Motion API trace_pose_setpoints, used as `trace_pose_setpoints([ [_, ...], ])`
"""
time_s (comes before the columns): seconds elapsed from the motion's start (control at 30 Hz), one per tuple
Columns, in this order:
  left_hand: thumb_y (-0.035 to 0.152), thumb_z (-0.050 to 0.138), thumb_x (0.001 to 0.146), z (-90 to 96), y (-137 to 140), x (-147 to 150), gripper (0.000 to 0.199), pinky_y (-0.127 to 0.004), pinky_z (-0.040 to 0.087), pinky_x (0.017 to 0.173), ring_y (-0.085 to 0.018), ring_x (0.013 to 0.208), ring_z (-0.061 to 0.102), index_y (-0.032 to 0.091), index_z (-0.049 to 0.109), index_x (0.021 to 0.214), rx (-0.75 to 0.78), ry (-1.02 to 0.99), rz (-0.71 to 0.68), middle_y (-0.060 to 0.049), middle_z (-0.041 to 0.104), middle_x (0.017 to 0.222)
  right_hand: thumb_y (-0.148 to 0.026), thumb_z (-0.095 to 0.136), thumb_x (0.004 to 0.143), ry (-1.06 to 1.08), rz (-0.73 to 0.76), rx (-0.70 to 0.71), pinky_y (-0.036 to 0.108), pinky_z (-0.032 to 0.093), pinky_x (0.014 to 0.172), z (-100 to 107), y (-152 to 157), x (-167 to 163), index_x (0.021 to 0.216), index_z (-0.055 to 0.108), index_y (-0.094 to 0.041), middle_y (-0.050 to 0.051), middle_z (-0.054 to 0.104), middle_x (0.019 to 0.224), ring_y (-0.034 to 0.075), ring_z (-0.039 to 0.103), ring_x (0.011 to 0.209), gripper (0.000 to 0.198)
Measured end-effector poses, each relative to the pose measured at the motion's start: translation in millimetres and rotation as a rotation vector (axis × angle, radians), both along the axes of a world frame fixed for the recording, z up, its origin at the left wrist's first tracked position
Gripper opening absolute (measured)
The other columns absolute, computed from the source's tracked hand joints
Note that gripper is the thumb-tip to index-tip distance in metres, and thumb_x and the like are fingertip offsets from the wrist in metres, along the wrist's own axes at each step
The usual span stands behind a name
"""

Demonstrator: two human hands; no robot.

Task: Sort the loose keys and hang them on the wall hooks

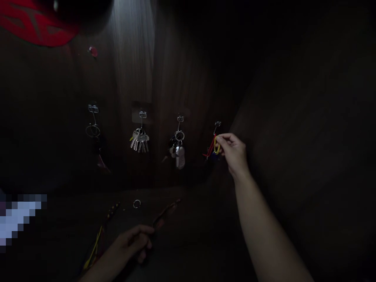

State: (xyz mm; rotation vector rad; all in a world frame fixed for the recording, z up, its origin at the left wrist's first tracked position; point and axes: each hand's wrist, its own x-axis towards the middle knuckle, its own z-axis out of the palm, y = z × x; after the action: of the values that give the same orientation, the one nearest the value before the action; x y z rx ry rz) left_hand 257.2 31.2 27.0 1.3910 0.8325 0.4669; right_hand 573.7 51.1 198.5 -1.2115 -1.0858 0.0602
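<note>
My right hand [233,150] is closed in a pinch on a yellow loop [216,145], which looks like a carabiner or plastic ring. The loop is at the rightmost metal hook [217,123], beside a red cord [212,145] and a dark blue item [216,156] hanging there. Lower down, my left hand [133,244] is over the dark surface with its index finger stretched out and the other fingers loosely bent. A thin dark strip [166,213] lies at that fingertip; whether they touch is hard to see in the gloom.
Bunches of keys hang from the middle hooks: silver keys [140,140] and keys with a grey fob [180,156]. A large ring [93,130] hangs at left. A loose metal ring [136,203] and a yellow cord [95,248] lie below. A red sign [41,29] is upper left.
</note>
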Motion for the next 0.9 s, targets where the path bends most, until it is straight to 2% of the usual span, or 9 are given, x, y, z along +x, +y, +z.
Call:
trace_pose_setpoints([
  [0.1, 0.056, 0.058, 0.071, -0.6, 0.6, 0.0, 0.044, -0.024, 0.039, 0.06, -0.01, 0.054, 0.049, 0.02, 0.063, 0.095, 0.006, -0.006, -0.017, 0.003, 0.06, 0.071, -0.036, 0.065, 0.066, 0.012, -0.033, 0.02, 0.018, 0.031, 0.04, 12.3, 8.2, 6.8, 0.073, 0.06, -0.018, -0.005, 0.055, 0.056, 0.007, 0.044, 0.044, 0.02],
  [0.2, 0.057, 0.058, 0.07, -2.1, 0.3, -0.1, 0.045, -0.024, 0.039, 0.06, -0.01, 0.054, 0.049, 0.02, 0.063, 0.094, -0.006, -0.024, -0.018, 0.003, 0.061, 0.072, -0.035, 0.064, 0.064, 0.046, -0.052, 0.003, 0.018, 0.028, 0.039, 14.6, 15.9, 12.4, 0.071, 0.059, -0.018, -0.005, 0.054, 0.053, 0.006, 0.042, 0.043, 0.019],
  [0.37, 0.058, 0.059, 0.069, -3.7, -1.0, 1.1, 0.045, -0.025, 0.039, 0.059, -0.011, 0.054, 0.05, 0.02, 0.063, 0.093, -0.037, -0.035, -0.003, 0.002, 0.061, 0.072, -0.041, 0.062, 0.066, 0.107, -0.028, -0.027, 0.018, 0.025, 0.038, 3.0, 23.9, 17.7, 0.07, 0.06, -0.018, -0.005, 0.053, 0.052, 0.005, 0.041, 0.04, 0.024],
  [0.53, 0.057, 0.06, 0.069, -0.5, -1.7, 1.3, 0.043, -0.025, 0.04, 0.061, -0.012, 0.056, 0.05, 0.021, 0.063, 0.093, -0.028, -0.025, 0.002, 0.003, 0.06, 0.072, -0.046, 0.059, 0.07, 0.137, -0.002, 0.015, 0.018, 0.027, 0.037, -7.6, 25.0, 15.7, 0.074, 0.06, -0.018, -0.006, 0.052, 0.053, 0.005, 0.041, 0.039, 0.028],
  [0.7, 0.056, 0.059, 0.072, -2.7, -1.8, 0.1, 0.044, -0.025, 0.04, 0.06, -0.011, 0.057, 0.05, 0.02, 0.063, 0.096, -0.036, -0.05, -0.008, 0.002, 0.061, 0.074, -0.042, 0.06, 0.072, 0.142, -0.011, 0.061, 0.016, 0.028, 0.038, -12.9, 25.0, 14.6, 0.075, 0.06, -0.018, -0.005, 0.055, 0.056, 0.005, 0.043, 0.041, 0.024],
  [0.9, 0.052, 0.059, 0.075, -5.6, -0.2, -1.8, 0.042, -0.025, 0.04, 0.061, -0.011, 0.058, 0.052, 0.018, 0.062, 0.099, -0.041, -0.079, -0.031, 0.001, 0.062, 0.076, -0.039, 0.062, 0.071, 0.125, -0.058, 0.098, 0.017, 0.031, 0.041, -28.1, 24.1, 11.1, 0.087, 0.061, -0.017, -0.004, 0.059, 0.061, 0.006, 0.046, 0.045, 0.027],
])
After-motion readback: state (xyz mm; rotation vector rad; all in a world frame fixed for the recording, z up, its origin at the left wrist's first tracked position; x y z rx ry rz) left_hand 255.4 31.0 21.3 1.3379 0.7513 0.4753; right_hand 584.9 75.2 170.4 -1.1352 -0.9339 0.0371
